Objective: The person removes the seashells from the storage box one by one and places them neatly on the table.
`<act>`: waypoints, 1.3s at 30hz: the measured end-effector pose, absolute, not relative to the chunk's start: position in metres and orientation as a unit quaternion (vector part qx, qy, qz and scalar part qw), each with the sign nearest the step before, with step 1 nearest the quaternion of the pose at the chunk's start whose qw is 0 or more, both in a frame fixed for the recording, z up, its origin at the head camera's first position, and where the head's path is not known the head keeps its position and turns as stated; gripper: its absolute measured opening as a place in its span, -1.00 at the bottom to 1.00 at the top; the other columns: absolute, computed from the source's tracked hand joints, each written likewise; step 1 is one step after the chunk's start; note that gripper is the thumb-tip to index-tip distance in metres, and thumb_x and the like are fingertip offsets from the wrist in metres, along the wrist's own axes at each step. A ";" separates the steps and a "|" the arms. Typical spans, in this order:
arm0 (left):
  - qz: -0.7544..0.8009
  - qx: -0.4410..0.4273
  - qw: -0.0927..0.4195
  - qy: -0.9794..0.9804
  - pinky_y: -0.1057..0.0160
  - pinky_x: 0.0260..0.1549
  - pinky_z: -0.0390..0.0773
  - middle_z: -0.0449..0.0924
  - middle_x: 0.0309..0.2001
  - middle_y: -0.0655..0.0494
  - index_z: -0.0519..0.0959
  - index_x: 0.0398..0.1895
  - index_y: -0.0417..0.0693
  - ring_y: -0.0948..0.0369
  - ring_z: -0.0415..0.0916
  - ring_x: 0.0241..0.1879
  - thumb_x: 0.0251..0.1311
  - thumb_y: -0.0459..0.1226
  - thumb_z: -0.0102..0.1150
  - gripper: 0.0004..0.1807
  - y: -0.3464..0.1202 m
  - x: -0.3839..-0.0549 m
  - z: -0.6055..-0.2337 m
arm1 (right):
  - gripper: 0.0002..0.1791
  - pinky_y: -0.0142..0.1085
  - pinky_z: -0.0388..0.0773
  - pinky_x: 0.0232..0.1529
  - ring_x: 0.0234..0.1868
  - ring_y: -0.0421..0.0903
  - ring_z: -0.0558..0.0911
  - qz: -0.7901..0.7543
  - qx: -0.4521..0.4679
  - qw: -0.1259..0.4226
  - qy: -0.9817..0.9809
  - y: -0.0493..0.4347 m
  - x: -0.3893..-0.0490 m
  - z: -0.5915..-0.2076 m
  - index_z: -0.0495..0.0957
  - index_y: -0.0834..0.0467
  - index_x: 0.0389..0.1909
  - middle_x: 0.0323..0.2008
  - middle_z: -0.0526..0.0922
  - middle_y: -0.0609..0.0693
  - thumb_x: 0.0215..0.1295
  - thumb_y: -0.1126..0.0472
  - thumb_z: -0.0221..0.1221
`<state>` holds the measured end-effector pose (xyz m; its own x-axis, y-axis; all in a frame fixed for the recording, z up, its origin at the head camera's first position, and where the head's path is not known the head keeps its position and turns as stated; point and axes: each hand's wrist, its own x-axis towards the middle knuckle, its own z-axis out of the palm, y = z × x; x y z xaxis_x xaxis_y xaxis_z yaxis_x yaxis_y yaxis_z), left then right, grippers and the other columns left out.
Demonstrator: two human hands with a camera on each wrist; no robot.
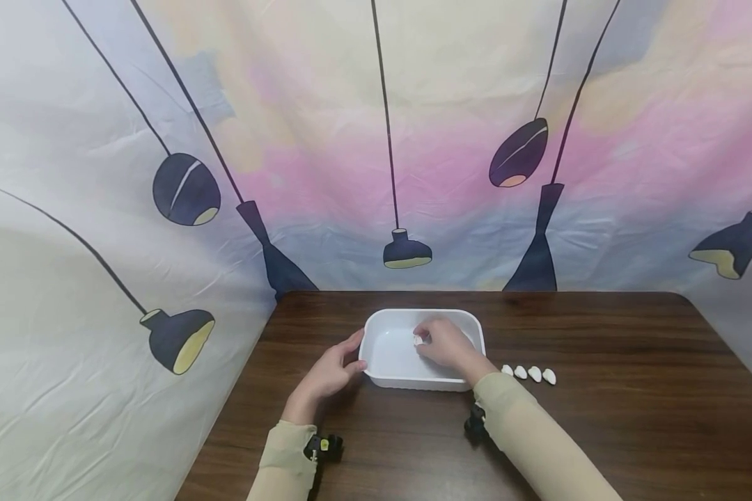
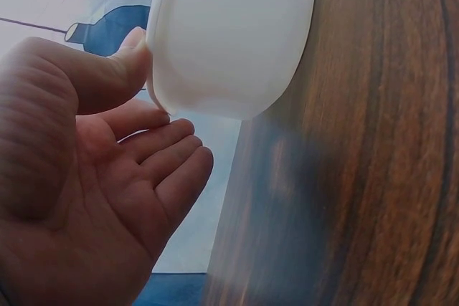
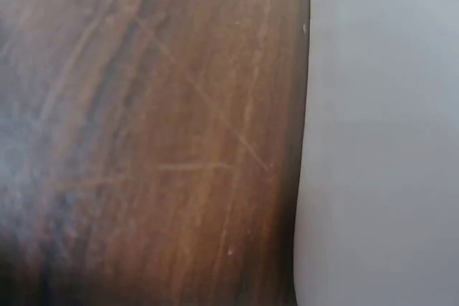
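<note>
A white rectangular dish (image 1: pixel 382 381) stands on the wooden table. At its left end my left hand (image 1: pixel 329 372) touches the rim with thumb and forefinger, the other fingers fairly straight and relaxed; the left wrist view shows this hand (image 2: pixel 100 141) beside the dish's rounded corner (image 2: pixel 229 48). Reaching over the near right side, my right hand (image 1: pixel 446 342) pinches a small white piece (image 1: pixel 418 340), shaped like a garlic clove, inside the dish. The right wrist view holds only the dish's white side (image 3: pixel 380 148) and table; that hand is out of it.
Several similar small white pieces (image 1: pixel 535 375) lie in a row on the table (image 1: pixel 627 417), just right of the dish and near my right forearm. Behind the table's far edge hangs a cloth backdrop (image 1: pixel 326 139) printed with lamps.
</note>
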<state>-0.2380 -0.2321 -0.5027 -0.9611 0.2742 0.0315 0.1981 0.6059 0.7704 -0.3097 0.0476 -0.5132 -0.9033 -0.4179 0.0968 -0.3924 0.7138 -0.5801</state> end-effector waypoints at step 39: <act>0.428 0.132 0.043 0.893 -0.19 0.56 0.14 0.20 0.65 -0.10 0.23 0.66 -0.21 -0.10 0.14 0.63 0.48 -0.37 0.24 -0.26 -0.233 -0.239 -0.505 | -0.60 -0.05 0.68 0.01 -0.04 -0.01 0.71 -0.402 -0.242 -0.057 0.881 0.106 -0.290 -0.488 0.75 0.16 0.17 0.00 0.80 0.00 0.31 0.26 0.47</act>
